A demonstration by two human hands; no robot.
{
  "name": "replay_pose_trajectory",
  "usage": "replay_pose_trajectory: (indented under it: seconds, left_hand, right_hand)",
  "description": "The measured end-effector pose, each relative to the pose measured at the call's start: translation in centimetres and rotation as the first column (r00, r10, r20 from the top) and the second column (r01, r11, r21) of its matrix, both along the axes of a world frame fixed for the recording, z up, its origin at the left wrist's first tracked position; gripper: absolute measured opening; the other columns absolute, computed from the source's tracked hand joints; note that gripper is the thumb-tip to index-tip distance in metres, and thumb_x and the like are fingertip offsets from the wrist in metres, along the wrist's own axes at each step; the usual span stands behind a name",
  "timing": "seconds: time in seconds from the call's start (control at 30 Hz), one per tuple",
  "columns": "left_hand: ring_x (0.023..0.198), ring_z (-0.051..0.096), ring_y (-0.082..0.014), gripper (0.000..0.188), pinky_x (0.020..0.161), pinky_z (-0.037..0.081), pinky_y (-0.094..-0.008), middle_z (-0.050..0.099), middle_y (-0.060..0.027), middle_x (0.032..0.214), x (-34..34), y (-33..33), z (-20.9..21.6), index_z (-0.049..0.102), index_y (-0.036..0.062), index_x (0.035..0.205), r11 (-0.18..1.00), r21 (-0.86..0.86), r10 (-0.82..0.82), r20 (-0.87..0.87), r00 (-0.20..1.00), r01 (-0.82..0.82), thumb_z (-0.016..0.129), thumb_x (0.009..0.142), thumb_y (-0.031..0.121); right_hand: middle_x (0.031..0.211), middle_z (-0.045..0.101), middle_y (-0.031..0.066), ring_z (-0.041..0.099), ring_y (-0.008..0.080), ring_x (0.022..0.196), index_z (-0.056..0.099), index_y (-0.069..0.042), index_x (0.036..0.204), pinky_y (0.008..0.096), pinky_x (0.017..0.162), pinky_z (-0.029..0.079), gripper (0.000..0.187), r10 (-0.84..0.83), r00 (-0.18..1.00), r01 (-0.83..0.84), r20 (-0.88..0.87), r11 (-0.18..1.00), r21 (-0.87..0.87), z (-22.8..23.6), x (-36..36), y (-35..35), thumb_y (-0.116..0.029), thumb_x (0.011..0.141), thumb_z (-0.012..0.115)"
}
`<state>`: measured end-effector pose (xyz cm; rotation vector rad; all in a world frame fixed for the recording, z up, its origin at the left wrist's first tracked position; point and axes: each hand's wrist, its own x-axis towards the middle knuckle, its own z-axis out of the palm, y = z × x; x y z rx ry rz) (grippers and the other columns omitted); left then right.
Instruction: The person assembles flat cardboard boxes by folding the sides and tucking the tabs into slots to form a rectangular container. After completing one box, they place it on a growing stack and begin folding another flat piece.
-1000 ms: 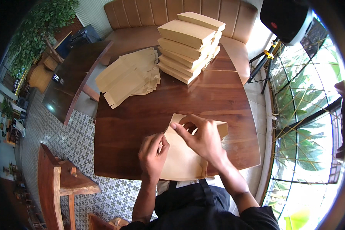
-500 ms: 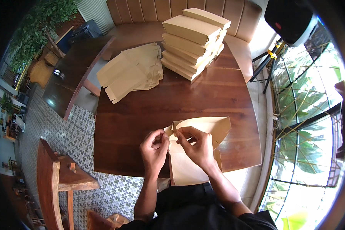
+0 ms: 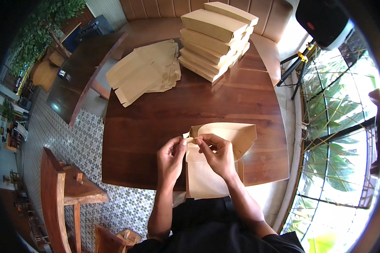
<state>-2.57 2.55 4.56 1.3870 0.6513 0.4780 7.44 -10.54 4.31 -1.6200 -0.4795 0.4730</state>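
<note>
A partly folded brown cardboard box (image 3: 209,179) lies at the near edge of the wooden table (image 3: 143,130), one curved side panel standing up at its far right. My left hand (image 3: 172,158) pinches a small flap at the box's left corner between thumb and fingers. Just to its right, my right hand (image 3: 217,154) pinches the same corner with thumb and forefinger. The fingertips nearly meet there and partly hide the flap. Farther back lies a pile of flat cardboard blanks (image 3: 143,74), and to its right stands a tall stack of folded boxes (image 3: 215,42).
A padded bench (image 3: 156,29) runs behind the table. On the left are a second dark table (image 3: 82,80) and a wooden chair (image 3: 52,198). A black speaker on a stand (image 3: 321,23) is at the far right, beside a window with plants.
Both hands stay at the box corner; the fingers have shifted slightly and the small flap now shows bent between them. The whole view has tilted a little.
</note>
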Motion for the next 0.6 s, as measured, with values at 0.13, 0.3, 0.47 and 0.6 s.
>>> replay_pose_trajectory:
  seconds: [0.13, 0.3, 0.47, 0.6]
  left_hand:
    - [0.064, 0.045, 0.0020, 0.035, 0.051, 0.031, -0.0197, 0.069, 0.0034, 0.091, 0.1, 0.0, -0.5, 0.073, -0.0025, 0.120, 0.999, -0.025, 0.021, 0.035, 0.999, -0.020, 0.075, 0.105, 0.029]
    - [0.081, 0.056, -0.0026, 0.029, 0.072, 0.047, -0.0212, 0.067, 0.0037, 0.090, -0.2, 0.3, -0.7, 0.074, -0.0044, 0.114, 0.999, -0.037, 0.001, 0.013, 1.000, 0.000, 0.075, 0.106, 0.024]
    - [0.092, 0.061, -0.0065, 0.028, 0.082, 0.050, -0.0231, 0.069, -0.0003, 0.098, 0.3, 0.8, -1.5, 0.074, -0.0040, 0.116, 0.993, 0.105, -0.050, -0.058, 0.997, 0.056, 0.075, 0.106, 0.022]
    - [0.091, 0.060, -0.0057, 0.029, 0.081, 0.050, -0.0225, 0.070, -0.0002, 0.099, 0.9, 0.6, -2.3, 0.074, -0.0047, 0.116, 0.999, 0.041, -0.011, 0.029, 1.000, 0.010, 0.075, 0.105, 0.023]
  right_hand:
    - [0.088, 0.080, 0.0075, 0.073, 0.0090, 0.076, 0.079, 0.002, 0.109, 0.0263, 0.069, 0.058, 0.020, -0.053, 0.985, 0.060, 0.166, 0.998, -0.035, -0.1, -0.5, 0.4, -0.015, 0.100, 0.078]
    - [0.089, 0.082, 0.0077, 0.074, 0.0093, 0.073, 0.080, -0.001, 0.108, 0.0268, 0.069, 0.059, 0.016, -0.097, 0.963, 0.113, 0.253, 0.992, -0.052, -0.2, -0.7, 0.7, -0.014, 0.097, 0.080]
    - [0.092, 0.082, 0.0096, 0.077, 0.0121, 0.076, 0.080, -0.004, 0.109, 0.0280, 0.065, 0.060, 0.014, -0.137, 0.944, 0.163, 0.300, 0.984, -0.064, -0.6, -1.1, 1.2, -0.010, 0.097, 0.078]
    - [0.094, 0.082, 0.0110, 0.079, 0.0137, 0.079, 0.080, -0.006, 0.111, 0.0282, 0.065, 0.061, 0.015, -0.143, 0.948, 0.170, 0.286, 0.983, -0.070, -1.2, -1.1, 1.5, -0.008, 0.097, 0.078]
